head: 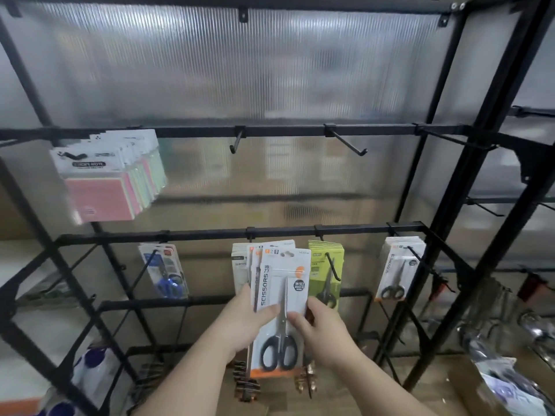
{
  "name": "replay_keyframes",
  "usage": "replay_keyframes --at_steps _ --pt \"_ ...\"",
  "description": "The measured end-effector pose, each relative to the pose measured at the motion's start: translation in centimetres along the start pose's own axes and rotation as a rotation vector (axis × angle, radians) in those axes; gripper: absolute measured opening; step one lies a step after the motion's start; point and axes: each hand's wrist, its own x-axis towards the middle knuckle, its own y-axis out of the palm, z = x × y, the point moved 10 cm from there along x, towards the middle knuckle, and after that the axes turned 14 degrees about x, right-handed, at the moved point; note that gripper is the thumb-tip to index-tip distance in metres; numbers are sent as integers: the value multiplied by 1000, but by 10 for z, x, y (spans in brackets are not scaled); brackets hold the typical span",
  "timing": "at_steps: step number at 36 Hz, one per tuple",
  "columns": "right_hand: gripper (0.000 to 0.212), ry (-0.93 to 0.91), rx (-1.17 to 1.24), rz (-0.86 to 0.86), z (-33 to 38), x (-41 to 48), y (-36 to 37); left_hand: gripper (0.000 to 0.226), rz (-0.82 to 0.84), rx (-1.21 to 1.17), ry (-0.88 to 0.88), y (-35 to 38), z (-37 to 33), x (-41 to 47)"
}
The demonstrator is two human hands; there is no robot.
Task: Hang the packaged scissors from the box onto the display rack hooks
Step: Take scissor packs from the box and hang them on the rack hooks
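Observation:
A white and orange scissors pack (280, 298) with black-handled scissors is held upright in front of the lower rail (210, 235) of the black display rack. My left hand (243, 318) grips its left edge, thumb on the front. My right hand (321, 328) pinches its right edge. The pack's top overlaps a stack of similar packs (244, 265) hanging on the middle hook; that hook is hidden behind them. Whether the pack's hole is on the hook cannot be seen.
Green scissors packs (326, 265) hang just right, more packs (401, 265) farther right, blue-handled ones (165, 271) to the left. Sticky notes (111, 175) hang on the upper rail beside two bare hooks (237, 142) (348, 142). A cardboard box with bags (504, 388) sits low right.

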Motion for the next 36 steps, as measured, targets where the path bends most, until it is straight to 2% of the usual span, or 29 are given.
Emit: replay_keyframes --at_steps 6,10,16,25,30,36 --pt "5 53 80 -51 -14 -7 -8 24 90 -8 -49 6 7 1" --pt "8 64 44 -59 -16 -10 -12 26 127 12 -45 11 9 4" --pt "23 62 20 -77 -15 -11 -15 26 127 23 -26 10 8 6" --pt "10 117 89 -121 -29 -11 -34 31 58 58 20 12 -1 16" --pt "9 159 128 -173 -43 -21 -68 37 49 124 77 33 -25 21" --pt "8 237 87 -321 -77 -41 -143 38 62 141 114 66 -58 27"
